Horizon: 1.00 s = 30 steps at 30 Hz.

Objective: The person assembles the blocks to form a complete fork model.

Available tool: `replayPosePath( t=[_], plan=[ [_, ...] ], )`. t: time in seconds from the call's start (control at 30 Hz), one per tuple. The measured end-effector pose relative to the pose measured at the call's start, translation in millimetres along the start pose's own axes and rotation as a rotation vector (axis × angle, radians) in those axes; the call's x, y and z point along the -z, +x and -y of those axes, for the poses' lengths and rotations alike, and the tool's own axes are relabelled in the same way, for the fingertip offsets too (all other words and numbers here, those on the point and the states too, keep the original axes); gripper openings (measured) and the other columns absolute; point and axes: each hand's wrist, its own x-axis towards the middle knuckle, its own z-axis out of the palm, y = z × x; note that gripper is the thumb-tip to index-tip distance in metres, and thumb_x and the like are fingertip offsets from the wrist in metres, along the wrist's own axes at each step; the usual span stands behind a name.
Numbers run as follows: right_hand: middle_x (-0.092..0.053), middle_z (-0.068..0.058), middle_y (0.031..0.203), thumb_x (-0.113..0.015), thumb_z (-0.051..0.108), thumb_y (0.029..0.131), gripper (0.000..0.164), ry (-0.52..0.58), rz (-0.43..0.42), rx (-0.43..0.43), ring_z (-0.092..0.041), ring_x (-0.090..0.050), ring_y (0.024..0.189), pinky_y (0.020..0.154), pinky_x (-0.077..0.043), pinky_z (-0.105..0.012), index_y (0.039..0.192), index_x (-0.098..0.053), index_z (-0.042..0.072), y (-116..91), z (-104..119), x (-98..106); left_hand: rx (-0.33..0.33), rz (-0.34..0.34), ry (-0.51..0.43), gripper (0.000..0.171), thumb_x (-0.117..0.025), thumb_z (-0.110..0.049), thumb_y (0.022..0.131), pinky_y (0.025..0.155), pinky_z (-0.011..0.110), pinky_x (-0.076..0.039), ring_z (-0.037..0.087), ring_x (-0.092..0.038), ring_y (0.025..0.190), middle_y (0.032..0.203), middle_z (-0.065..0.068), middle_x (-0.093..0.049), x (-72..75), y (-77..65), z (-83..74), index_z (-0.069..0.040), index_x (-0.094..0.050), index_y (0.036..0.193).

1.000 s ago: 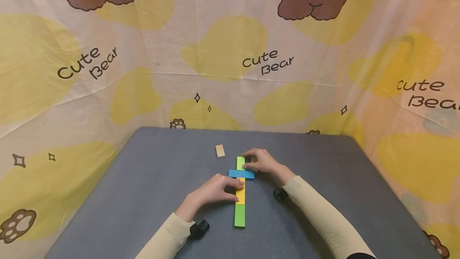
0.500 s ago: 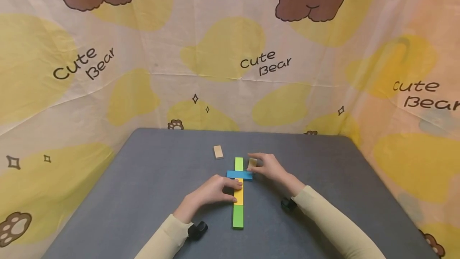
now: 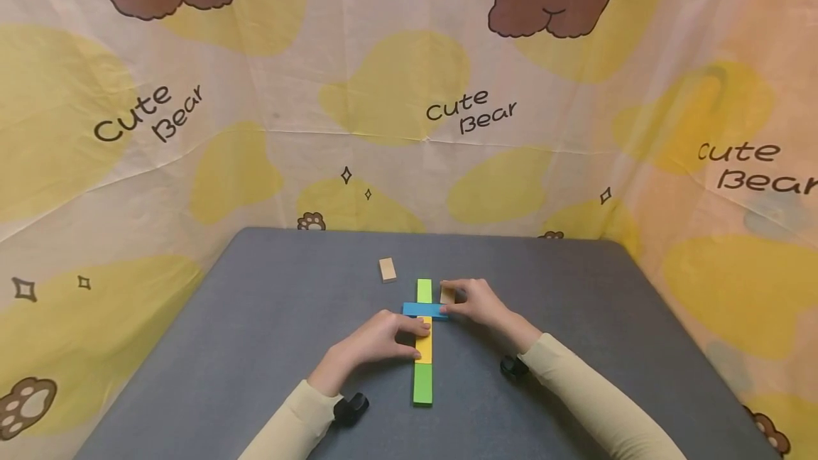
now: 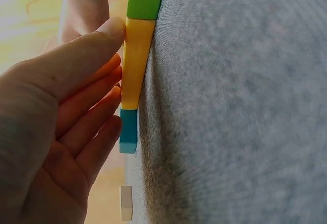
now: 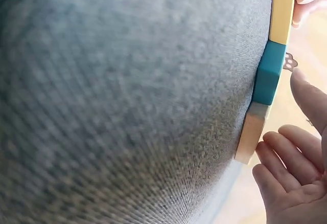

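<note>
A row of wooden blocks lies along the table: green (image 3: pixel 423 383), yellow (image 3: pixel 424 346), a crosswise blue block (image 3: pixel 422 310), and light green (image 3: pixel 424 290) at the far end. My left hand (image 3: pixel 378 337) rests its thumb and fingertips on the yellow block; in the left wrist view the fingers (image 4: pixel 97 127) lie fairly straight. At the row's right, a tan block (image 5: pixel 251 133) stands against the blue block's end. My right hand (image 3: pixel 481 304) arches over it, thumb at the blue block's right end. In the right wrist view, its fingertips are right at the tan block's edge.
Another tan block (image 3: pixel 387 270) lies at the far left of the row. The grey cloth-covered table (image 3: pixel 268 318) ends at a patterned curtain (image 3: pixel 383 162) on three sides. A small black device (image 3: pixel 351 409) is on each wrist.
My right hand has left the light green block, shifting right and then toward me. The tan block under it has slid nearer the blue block. My left hand stays on the yellow block.
</note>
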Motion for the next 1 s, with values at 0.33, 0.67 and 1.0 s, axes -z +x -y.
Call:
replayPosePath(
  t=[0.33,0.67,1.0],
  plan=[
    [-0.063,-0.009,0.133,-0.078,0.033,0.079,0.057,-0.026,0.006,0.036,-0.026,-0.060,0.124,0.103,-0.049,-0.046,0.129,-0.063,0.009,-2,-4,-2,-0.009,0.009,0.035,0.045,-0.075,-0.037,0.082,0.101,0.029,-0.051,0.005,-0.062,0.119,0.125,-0.014,-0.067,2.4,1.7,-2.2,-0.024,-0.067,0.124],
    [-0.062,-0.008,0.135,-0.078,0.032,0.079,0.057,-0.039,0.011,0.039,-0.027,-0.059,0.126,0.103,-0.048,-0.046,0.130,-0.062,0.010,-3,-3,-1,-0.017,0.008,0.048,0.044,-0.075,-0.036,0.082,0.101,0.030,-0.051,0.005,-0.063,0.118,0.124,-0.013,-0.068,4.8,1.7,-5.4,-0.022,-0.067,0.123],
    [-0.062,-0.009,0.134,-0.078,0.031,0.079,0.057,-0.032,0.008,0.061,-0.027,-0.059,0.126,0.103,-0.049,-0.046,0.129,-0.062,0.008,-3,-5,-2,-0.038,-0.178,-0.009,0.037,-0.077,-0.029,0.081,0.096,0.029,-0.054,0.008,-0.067,0.109,0.115,-0.007,-0.073,3.8,4.1,4.7,-0.018,-0.071,0.116]
  ],
)
